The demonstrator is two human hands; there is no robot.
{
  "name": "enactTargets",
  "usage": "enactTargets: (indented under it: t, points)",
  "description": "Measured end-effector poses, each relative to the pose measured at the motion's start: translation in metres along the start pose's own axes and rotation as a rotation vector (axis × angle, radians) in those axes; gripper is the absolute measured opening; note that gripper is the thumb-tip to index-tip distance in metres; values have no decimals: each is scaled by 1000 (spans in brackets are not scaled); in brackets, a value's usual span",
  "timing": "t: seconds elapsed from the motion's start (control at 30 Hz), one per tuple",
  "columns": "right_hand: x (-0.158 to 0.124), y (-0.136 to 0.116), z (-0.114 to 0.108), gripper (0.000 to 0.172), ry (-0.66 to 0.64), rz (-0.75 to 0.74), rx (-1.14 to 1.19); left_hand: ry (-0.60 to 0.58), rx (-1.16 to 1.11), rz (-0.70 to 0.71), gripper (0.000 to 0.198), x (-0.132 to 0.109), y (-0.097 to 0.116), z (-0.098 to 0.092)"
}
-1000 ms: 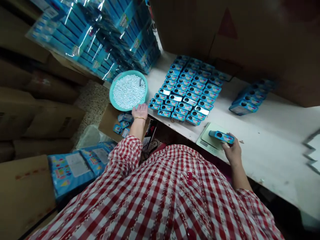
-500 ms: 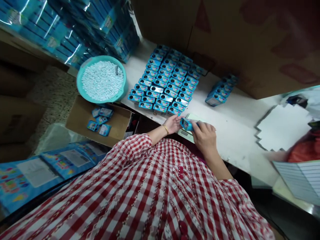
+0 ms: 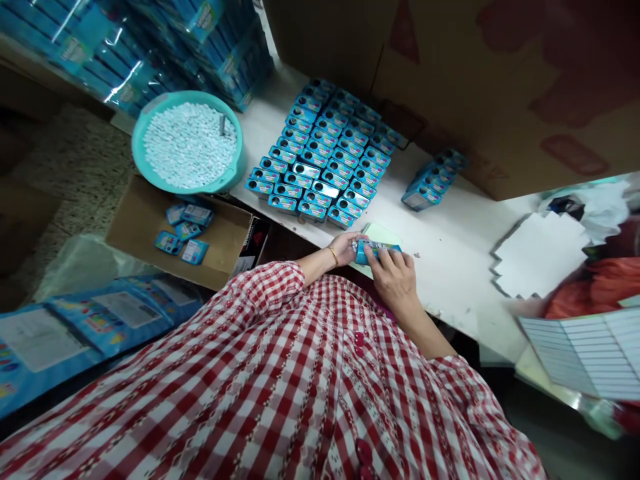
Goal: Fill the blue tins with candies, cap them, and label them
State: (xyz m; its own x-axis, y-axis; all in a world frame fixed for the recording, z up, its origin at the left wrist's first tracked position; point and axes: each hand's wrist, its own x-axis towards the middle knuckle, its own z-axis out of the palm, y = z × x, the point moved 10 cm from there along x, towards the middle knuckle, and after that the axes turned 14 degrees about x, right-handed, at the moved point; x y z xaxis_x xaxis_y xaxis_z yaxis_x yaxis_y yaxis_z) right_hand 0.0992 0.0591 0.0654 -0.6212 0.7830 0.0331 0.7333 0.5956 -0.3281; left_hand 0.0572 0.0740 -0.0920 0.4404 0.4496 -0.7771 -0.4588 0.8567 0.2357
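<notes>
My right hand (image 3: 397, 273) grips a small blue printed tin (image 3: 367, 252), tilted on its side with one end toward my left palm. Cupped under that end is my left hand (image 3: 344, 248), a gold bangle at its wrist. Small white pellets (image 3: 355, 244) show between the left palm and the tin's end. Part of the left fingers is hidden behind the tin. Just beyond the hands, several rows of upright blue tins (image 3: 320, 157) stand on the white table (image 3: 450, 260), each with a dark round hole in its top.
At left a turquoise basin (image 3: 240, 157) holds white pellets and a grey scoop-like piece. Below it, a cardboard box (image 3: 133, 220) contains several blue tins. A short row of tins (image 3: 423, 197) stands at right. Wrapped blue packs (image 3: 220, 40), a large carton (image 3: 450, 87) and white card sheets (image 3: 540, 253) surround the table.
The tin in my right hand has come down to nearly level against my left hand. My left fingers have curled in, and white pellets now show there. The view has shifted slightly.
</notes>
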Motion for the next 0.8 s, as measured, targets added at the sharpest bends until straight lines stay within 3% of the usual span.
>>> enactTargets:
  t: [0.2, 0.37, 0.7, 0.8]
  points:
    - [-8, 0, 0, 40, 54, 14, -86, 28, -26, 4, 21, 1, -4, -1]
    - [-12, -7, -3, 39, 110, -28, -109, -30, 53, -37, 22, 4, -11, 4]
    - [-20, 8, -8, 39, 169, 62, -57, -2, 34, -27, 19, 6, -13, 2]
    - [-26, 23, -3, 38, 217, 123, 53, 26, 6, -17, 19, 8, -12, -2]
